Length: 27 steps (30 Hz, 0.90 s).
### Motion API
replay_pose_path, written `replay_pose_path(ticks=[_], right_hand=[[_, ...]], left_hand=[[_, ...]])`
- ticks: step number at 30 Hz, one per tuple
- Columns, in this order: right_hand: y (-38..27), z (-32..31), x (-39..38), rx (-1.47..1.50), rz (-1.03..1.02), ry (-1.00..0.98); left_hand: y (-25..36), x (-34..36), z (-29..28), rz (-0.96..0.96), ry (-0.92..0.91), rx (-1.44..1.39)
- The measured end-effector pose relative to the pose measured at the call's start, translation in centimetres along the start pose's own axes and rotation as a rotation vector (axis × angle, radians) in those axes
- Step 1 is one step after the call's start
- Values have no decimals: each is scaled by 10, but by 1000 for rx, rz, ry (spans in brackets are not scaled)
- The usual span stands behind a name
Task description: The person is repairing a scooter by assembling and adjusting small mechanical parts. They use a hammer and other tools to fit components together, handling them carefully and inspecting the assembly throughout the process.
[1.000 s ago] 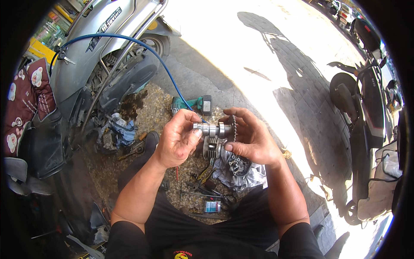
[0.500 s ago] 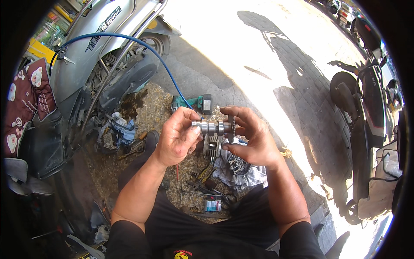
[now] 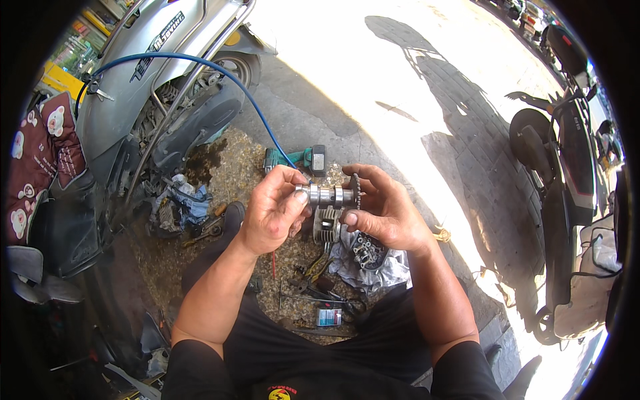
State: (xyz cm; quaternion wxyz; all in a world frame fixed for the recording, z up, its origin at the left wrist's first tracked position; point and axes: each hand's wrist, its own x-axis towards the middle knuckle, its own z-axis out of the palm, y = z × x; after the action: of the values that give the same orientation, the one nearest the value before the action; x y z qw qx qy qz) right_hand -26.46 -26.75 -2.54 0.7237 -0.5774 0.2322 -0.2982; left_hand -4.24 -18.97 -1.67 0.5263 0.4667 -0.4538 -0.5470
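While a small blue-labelled bottle lies low at centre, I see my left hand and right hand, raised mid-frame, fingers grasping a camshaft.

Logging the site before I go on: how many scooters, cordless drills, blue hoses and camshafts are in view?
Scooters: 2, a silver scooter and a black scooter
Cordless drill: 1
Blue hose: 1
Camshaft: 1, held by left hand and right hand
Total: 5
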Motion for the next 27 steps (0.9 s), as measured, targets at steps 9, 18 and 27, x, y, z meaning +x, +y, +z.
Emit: replay_pose_path(ticks=[9, 18, 27], right_hand=[[-1, -2, 3, 29, 140, 36], [-1, 1, 2, 71, 171, 61], [-4, 0, 1, 67, 224, 22]], left_hand=[[-3, 4, -3, -111, 19, 22], [-2, 2, -7, -77, -48, 50], [2, 0, -5, -2, -53, 196]])
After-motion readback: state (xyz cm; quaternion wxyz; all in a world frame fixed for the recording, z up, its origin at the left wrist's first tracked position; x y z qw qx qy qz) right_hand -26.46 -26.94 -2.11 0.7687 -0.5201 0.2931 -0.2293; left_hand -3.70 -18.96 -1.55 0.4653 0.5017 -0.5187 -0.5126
